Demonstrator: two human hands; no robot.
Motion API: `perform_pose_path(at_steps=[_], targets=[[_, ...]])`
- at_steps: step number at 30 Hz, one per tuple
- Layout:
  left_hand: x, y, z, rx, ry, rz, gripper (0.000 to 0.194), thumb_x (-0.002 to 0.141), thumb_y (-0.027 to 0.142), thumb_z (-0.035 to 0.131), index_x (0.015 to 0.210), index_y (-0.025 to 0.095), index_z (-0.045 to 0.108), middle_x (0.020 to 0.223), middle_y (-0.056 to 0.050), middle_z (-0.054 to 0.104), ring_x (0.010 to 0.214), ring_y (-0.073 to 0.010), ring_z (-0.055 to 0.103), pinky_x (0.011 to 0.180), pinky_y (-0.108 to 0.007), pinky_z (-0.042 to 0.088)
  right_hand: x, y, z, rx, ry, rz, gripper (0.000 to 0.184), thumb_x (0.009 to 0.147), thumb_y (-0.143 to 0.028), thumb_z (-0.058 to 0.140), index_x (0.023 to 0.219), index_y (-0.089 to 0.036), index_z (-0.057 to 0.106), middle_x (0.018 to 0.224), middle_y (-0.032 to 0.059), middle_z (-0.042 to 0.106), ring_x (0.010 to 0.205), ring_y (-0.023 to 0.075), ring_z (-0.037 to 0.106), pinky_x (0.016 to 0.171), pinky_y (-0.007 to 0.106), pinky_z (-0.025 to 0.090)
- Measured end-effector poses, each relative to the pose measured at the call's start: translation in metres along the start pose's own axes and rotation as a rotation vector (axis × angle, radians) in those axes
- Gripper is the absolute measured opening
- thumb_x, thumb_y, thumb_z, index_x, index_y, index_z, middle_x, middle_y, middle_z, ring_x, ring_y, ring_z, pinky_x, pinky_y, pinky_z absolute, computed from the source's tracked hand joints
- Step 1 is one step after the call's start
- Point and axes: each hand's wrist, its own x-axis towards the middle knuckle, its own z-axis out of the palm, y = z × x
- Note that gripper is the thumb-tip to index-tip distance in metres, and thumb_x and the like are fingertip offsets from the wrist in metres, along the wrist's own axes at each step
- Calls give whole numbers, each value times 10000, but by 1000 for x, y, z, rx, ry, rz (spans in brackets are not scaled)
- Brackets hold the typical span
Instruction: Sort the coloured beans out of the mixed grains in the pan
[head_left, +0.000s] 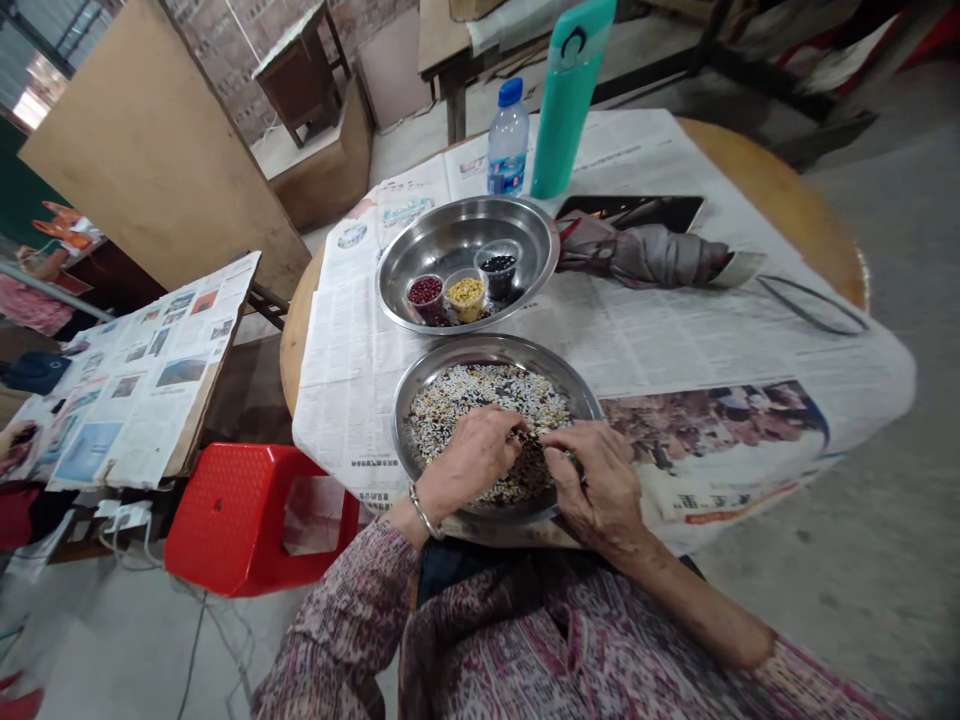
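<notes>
A round steel pan [402, 440] close to me holds a spread of mixed white, yellow and dark beans or grains [480, 390]. My left hand [476, 455], with a bangle at the wrist, is over the pan with its fingers curled in; what they pinch is hidden. Across from it, my right hand [600, 480] is bent at the pan's right rim, thumb and fingers closed together near a dark patch of beans. Any small thing in its grasp is too small to name. Behind stands a second steel pan [457, 225] with cups of red beans [425, 292], yellow beans [466, 291] and black beans [499, 265].
Newspaper [352, 370] covers the round table. At its back are a water bottle [508, 140] and a teal bottle [568, 110]. A folded umbrella [652, 255] and a dark tablet-like device [660, 210] lie right. A red stool [232, 520] stands left.
</notes>
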Motion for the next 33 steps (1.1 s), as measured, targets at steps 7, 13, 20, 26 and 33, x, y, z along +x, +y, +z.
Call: perform_pose_path(at_steps=[7, 13, 20, 26, 33], targets=[[-20, -3, -2, -177, -21, -37, 239, 852, 90, 609, 982, 199, 776, 966, -15, 781, 933, -173, 717, 963, -301, 545, 0, -1, 0, 81, 26, 60, 173, 918, -158, 532, 1024, -246, 637, 903, 42, 681, 883, 229, 625, 863, 416, 494], [-2, 9, 13, -93, -100, 249, 290, 916, 70, 531, 1113, 146, 730, 1084, -77, 733, 1049, -205, 684, 995, -300, 530, 0, -3, -2, 126, 67, 71, 176, 958, -185, 474, 1037, -235, 623, 928, 61, 661, 915, 228, 624, 853, 415, 496], [36, 3, -3, 240, -28, 343, 247, 1028, 212, 487, 1185, 207, 677, 1338, -69, 626, 1266, -227, 523, 1125, -428, 436, 1, -3, -1, 108, 91, 74, 165, 968, -193, 475, 1058, -233, 607, 944, 65, 659, 929, 229, 628, 850, 407, 498], [34, -14, -22, 417, 59, 59, 293, 1054, 158, 371, 1144, 177, 649, 1134, -83, 650, 1015, -198, 627, 878, -322, 522, 1, -2, -2, 88, 77, 63, 172, 955, -179, 489, 1064, -238, 608, 929, 62, 670, 909, 237, 627, 867, 425, 505], [-4, -9, -33, 458, 127, -178, 281, 1028, 415, 520, 1199, 205, 597, 1153, -91, 645, 1060, -252, 612, 854, -342, 532, 0, -2, -1, 124, 70, 93, 175, 937, -178, 508, 1045, -243, 629, 927, 53, 683, 913, 236, 634, 877, 423, 498]])
